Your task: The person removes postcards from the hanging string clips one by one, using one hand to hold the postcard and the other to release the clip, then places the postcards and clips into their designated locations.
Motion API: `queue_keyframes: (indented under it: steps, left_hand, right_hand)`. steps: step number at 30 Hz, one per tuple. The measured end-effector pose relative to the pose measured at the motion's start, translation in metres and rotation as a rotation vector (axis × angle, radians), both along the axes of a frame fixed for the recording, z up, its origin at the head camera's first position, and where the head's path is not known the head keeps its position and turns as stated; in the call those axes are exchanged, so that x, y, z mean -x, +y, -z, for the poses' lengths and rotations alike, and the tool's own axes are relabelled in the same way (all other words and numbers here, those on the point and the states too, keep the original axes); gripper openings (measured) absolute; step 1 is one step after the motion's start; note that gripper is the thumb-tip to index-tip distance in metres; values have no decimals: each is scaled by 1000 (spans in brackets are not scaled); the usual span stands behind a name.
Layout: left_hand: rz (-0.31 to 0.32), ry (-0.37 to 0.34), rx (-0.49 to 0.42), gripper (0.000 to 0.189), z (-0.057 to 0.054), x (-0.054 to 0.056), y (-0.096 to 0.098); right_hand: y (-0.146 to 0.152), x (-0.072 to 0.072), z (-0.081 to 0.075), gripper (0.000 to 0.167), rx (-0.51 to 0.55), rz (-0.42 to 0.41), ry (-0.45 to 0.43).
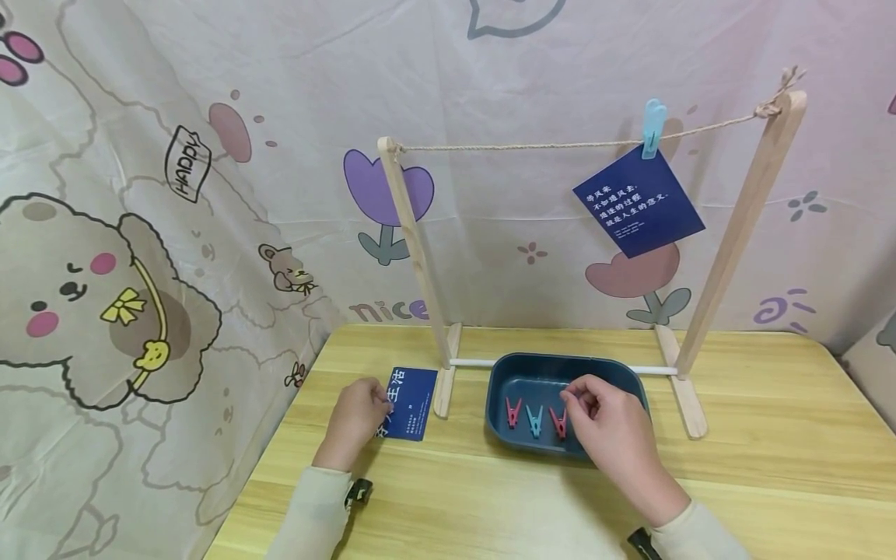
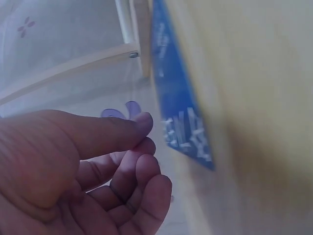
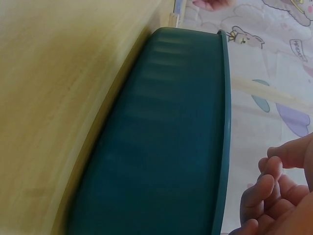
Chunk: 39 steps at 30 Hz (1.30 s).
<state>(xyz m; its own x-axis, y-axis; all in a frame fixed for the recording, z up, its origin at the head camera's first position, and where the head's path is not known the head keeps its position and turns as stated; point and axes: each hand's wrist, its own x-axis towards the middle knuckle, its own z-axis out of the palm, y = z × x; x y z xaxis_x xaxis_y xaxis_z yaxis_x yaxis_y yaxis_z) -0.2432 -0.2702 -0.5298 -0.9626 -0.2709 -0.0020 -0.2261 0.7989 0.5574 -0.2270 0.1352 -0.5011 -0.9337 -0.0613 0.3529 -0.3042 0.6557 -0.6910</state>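
In the head view my left hand (image 1: 355, 420) hovers at the left edge of a dark blue card (image 1: 414, 404) with white lettering, lying on the table. The left wrist view shows the thumb and loosely curled fingers apart from the card (image 2: 173, 93), with nothing between them. My right hand (image 1: 610, 426) hangs over the right side of a dark teal tray (image 1: 494, 435), fingers loosely bent and holding nothing visible. Beside its fingertips lies a red clothespin (image 1: 558, 424); a blue clothespin (image 1: 535, 421) and another red clothespin (image 1: 513, 412) are farther left in the tray.
Behind the tray stands a wooden frame (image 1: 743, 225) with a twine line (image 1: 518, 147) strung across. A light blue clip (image 1: 654, 124) holds another blue card (image 1: 638, 204) on the line's right part. A printed cloth (image 1: 280, 194) hangs behind and left of the table (image 1: 462, 498).
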Motion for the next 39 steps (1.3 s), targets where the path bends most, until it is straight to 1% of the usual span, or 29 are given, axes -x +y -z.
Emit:
queue_keyframes:
  steps: [3,8,11,16,22,27,34,39]
  left_hand:
    - [12,18,4,13,-9,-2,3]
    - [42,41,-18,12,-26,-6,13]
    - [74,67,-23,13,-41,-8,24]
    - [141,110,-28,13,-67,-5,46]
    - [214,167,-69,12,-94,2,70]
    - [282,216,-64,12,-111,9,89]
    - [357,216,-96,10,-132,16,110]
    - [435,228,-129,12,-148,31,129]
  right_hand:
    - [1,-1,-1,8,4,4,-2]
    - [3,-1,-2,6,12,-2,-27]
    - [5,-2,-2,6,9,1,-36]
    - [8,-3,-4,6,12,11,-31]
    - [10,-3,-6,6,21,13,-14]
    - [10,-3,-6,7,28,13,11]
    - [10,-2,-10,7,48,23,52]
    - [12,-2,-13,6,45,21,58]
